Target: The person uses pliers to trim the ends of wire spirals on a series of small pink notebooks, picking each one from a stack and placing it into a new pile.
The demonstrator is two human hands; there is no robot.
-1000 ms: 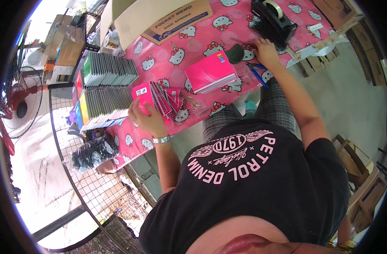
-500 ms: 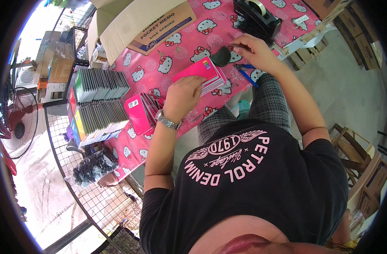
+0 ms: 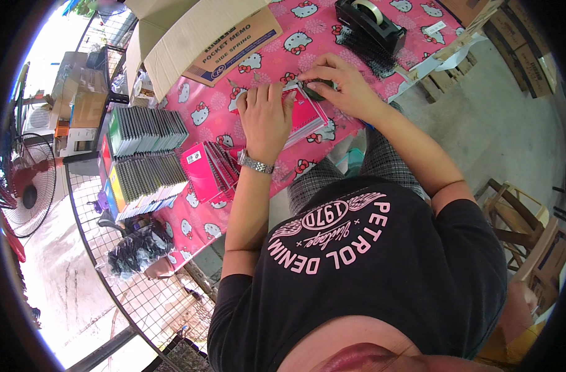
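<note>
A stack of pink notebooks [image 3: 306,118] lies on the table in front of me. My left hand [image 3: 264,115], with a metal watch at its wrist, covers the left part of the stack; its thumb rests on the cover and its fingers reach over the far edge. My right hand [image 3: 337,84] is at the stack's far right corner, thumb and fingers curled toward each other. What they pinch, if anything, is too small to make out. Partly under this hand is a dark green rounded object [image 3: 321,90]. More pink spiral notebooks [image 3: 202,170] lie to the left.
Tall stacks of spiral notebooks [image 3: 148,133] stand at the left, beside a plastic bag [image 3: 137,251]. An open cardboard box [image 3: 199,46] stands at the far side. A tape dispenser [image 3: 373,25] and black wire coils [image 3: 370,54] lie far right on the pink patterned cloth [image 3: 298,40].
My left hand has shifted up and over the notebooks' far edge. My right hand has moved left and nearer, from beside the coils to the notebooks' corner, partly covering the dark green object.
</note>
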